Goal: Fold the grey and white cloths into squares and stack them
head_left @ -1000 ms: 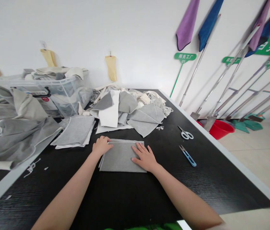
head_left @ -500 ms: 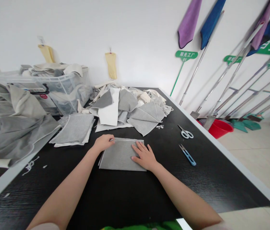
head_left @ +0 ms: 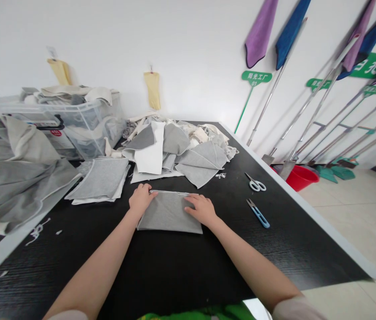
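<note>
Across the middle of the black wood-grain surface (head_left: 167, 266), as the head view shows it, a flat rectangle of soft grey cloth (head_left: 171, 213) with pale seams lies directly in front of the person, its long sides running left to right. The bare left hand (head_left: 140, 200) is curled over its far left corner, thumb on top; the bare right hand (head_left: 203, 209) is bent over the far right part, fingertips near the far edge. Whether either hand closes on the cloth from beneath is hidden, so I cannot tell if they grip or only press. The near edge looks slightly bowed, and a small ridge shows at the far edge, so the squaring of this piece seems close to done but not quite finished.

To the left, just short of the loose heap, a neat, flat stack of grey and white cloth rectangles (head_left: 99, 178) appears to be the finished portion, its edges a little fanned. Much seems left: a loose heap of crumpled grey and white cloths (head_left: 201, 160) spreads behind the hands, and a clear plastic box (head_left: 87, 116) is filled above its rim with more. White-handled scissors (head_left: 257, 184) and blue-handled thread snips (head_left: 258, 214) lie on the right, well apart from both hands.
</note>
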A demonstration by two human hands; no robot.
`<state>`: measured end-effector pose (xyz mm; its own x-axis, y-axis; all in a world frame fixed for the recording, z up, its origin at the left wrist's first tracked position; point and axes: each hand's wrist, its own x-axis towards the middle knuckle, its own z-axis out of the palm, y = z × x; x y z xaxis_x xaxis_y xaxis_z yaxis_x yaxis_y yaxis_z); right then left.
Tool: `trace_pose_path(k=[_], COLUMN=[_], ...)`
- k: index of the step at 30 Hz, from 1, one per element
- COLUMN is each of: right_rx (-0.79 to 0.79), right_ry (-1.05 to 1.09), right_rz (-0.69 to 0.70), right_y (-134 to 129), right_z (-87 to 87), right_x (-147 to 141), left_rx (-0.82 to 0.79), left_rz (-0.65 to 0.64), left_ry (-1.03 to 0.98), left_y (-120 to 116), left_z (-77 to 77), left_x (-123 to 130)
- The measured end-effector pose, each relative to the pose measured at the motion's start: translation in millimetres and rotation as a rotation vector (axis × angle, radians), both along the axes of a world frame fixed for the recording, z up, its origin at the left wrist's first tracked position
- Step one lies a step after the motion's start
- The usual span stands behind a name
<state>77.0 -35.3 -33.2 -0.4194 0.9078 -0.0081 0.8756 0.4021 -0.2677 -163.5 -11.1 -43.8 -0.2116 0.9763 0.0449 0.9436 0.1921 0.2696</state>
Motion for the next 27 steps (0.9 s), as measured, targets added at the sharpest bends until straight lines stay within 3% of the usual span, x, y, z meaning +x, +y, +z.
trace_pose_path(k=[7, 13, 20, 25, 27], right_rx=[-0.044, -0.283, -0.481, -0.835, -0.867], right_ry=[0.013, 0.166, 0.248, 0.615, 0.710], right_rz=[-0.054, -0.064, 0.031, 0.054, 0.007], right_y=[27.9, 32.4, 12.7, -8.7, -11.7], right_z=[3.4, 7.5, 7.1, 0.8, -3.3], right_x=[-17.5, -21.4, -20.9, -28.8, -32.2], left_rx=[0.004, -0.006, 0.103, 0.194, 0.237], left_rz=[-0.127, -0.220, -0.475, -0.659, -0.650], left_ry=[-0.030, -0.187, -0.344, -0.436, -0.384], left_y=[4.3, 14.4, 20.6, 23.2, 24.1], left_z=[-1.4, 2.3, 25.6, 41.1, 45.3], left_x=[-9.6, -13.4, 9.0, 31.9, 36.0])
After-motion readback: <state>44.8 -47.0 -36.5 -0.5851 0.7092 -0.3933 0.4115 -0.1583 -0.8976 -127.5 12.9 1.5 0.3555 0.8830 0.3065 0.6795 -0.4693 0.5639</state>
